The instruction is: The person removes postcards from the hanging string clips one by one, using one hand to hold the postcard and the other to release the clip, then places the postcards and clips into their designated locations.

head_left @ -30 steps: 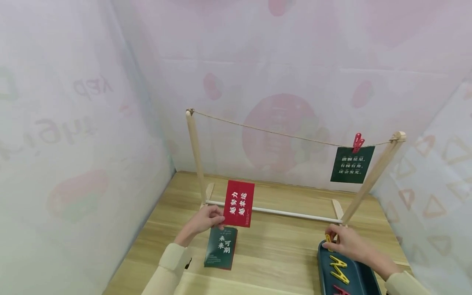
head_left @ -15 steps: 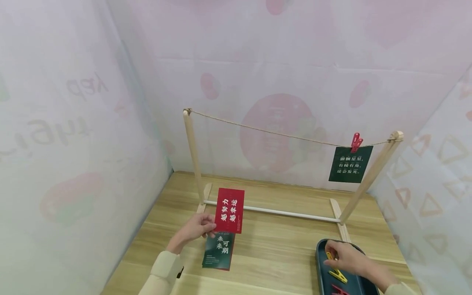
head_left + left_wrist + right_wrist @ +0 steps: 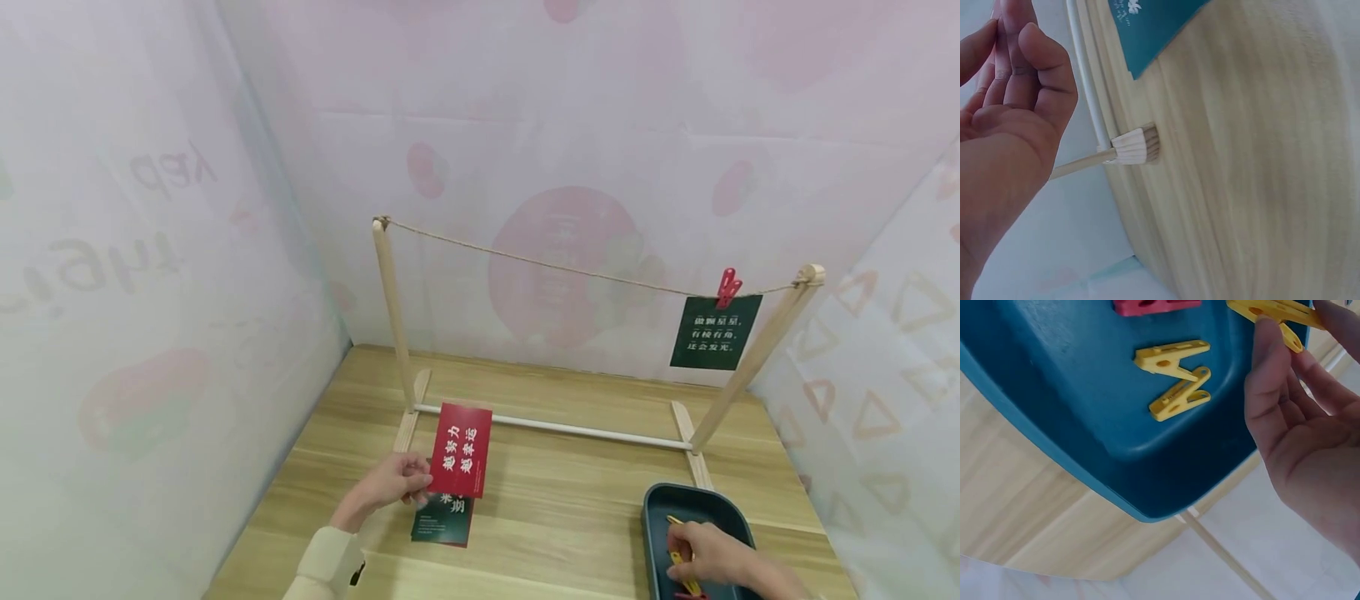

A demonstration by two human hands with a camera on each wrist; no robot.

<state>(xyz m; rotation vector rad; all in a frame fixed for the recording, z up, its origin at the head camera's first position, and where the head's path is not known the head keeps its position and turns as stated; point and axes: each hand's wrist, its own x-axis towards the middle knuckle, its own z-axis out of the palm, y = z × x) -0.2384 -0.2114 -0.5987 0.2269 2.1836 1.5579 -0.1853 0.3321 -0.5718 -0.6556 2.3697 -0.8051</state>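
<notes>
My left hand [image 3: 390,482] holds a red card [image 3: 461,450] with white characters by its left edge. Below and partly behind that card lies a small stack topped by a dark green card [image 3: 441,527]. In the left wrist view the thumb and fingers of the left hand [image 3: 1019,119] come together, with the red card out of sight. My right hand [image 3: 712,554] is over the dark blue tray [image 3: 649,537]. The right wrist view shows its thumb and fingers pinching a yellow clothespin [image 3: 1275,311]. Two more yellow clothespins [image 3: 1172,356] and a red clothespin [image 3: 1154,305] lie inside the tray.
A wooden frame with a left post [image 3: 393,317], a right post [image 3: 757,358] and a white crossbar [image 3: 577,429] stands at the back. Its twine [image 3: 555,266] carries a green card [image 3: 716,335] under a red clothespin [image 3: 728,288]. Printed curtains surround the wooden table [image 3: 555,517].
My left hand has lowered the red card and moved it slightly left, so it covers more of the green card. My right hand has moved nearer, further along the tray's clothespins.
</notes>
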